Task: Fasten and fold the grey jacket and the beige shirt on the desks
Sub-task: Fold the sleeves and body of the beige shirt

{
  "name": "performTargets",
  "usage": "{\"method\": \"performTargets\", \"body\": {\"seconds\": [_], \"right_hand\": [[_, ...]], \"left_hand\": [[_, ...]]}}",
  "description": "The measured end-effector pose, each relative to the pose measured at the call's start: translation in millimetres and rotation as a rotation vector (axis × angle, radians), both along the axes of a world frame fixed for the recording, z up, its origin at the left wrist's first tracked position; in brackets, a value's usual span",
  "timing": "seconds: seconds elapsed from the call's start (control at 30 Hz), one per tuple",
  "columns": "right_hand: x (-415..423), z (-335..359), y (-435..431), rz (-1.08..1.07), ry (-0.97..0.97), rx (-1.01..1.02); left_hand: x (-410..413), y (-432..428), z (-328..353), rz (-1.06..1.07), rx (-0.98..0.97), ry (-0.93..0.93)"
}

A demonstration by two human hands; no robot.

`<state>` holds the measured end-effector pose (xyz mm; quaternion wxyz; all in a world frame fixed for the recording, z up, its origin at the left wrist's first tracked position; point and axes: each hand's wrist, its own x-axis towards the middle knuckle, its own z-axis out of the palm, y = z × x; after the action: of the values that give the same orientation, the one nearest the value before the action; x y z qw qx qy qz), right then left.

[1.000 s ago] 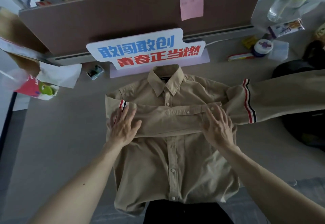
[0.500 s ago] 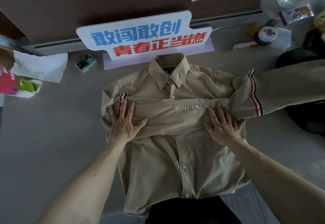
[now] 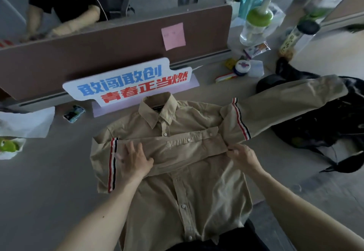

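Desk (image 3: 49, 181) holds buttoned beige shirt (image 3: 177, 191), sleeve folded across.

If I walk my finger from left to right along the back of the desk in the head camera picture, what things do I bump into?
White paper → small colourful packet → sign with blue and red writing → round white-lidded jar → black bag.

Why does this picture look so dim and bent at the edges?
Head view: dim, bluish room light, no glare; the wide lens bows the partition and desk edges; the beige shirt is fairly sharp, while the bottles at the far right smear.
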<state>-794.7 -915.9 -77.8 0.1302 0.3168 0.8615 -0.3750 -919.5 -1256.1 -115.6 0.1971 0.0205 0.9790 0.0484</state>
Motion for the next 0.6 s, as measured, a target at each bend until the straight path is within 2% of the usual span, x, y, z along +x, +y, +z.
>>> {"method": "performTargets", "body": {"seconds": [0.13, 0.3, 0.5, 0.6], "right_hand": [[17, 22, 56, -0.26, 0.103, -0.097], [18, 14, 148, -0.56, 0.171, -0.288], [-7, 12, 236, -0.767, 0.309, -0.627], [-20, 16, 268, -0.859, 0.378, -0.608]], "left_hand": [[18, 83, 11, -0.194, 0.24, 0.13], [33, 197, 32, -0.301, 0.364, -0.117], [38, 302, 52, -0.419, 0.485, -0.162], [36, 345, 60, -0.434, 0.482, -0.161]]}}
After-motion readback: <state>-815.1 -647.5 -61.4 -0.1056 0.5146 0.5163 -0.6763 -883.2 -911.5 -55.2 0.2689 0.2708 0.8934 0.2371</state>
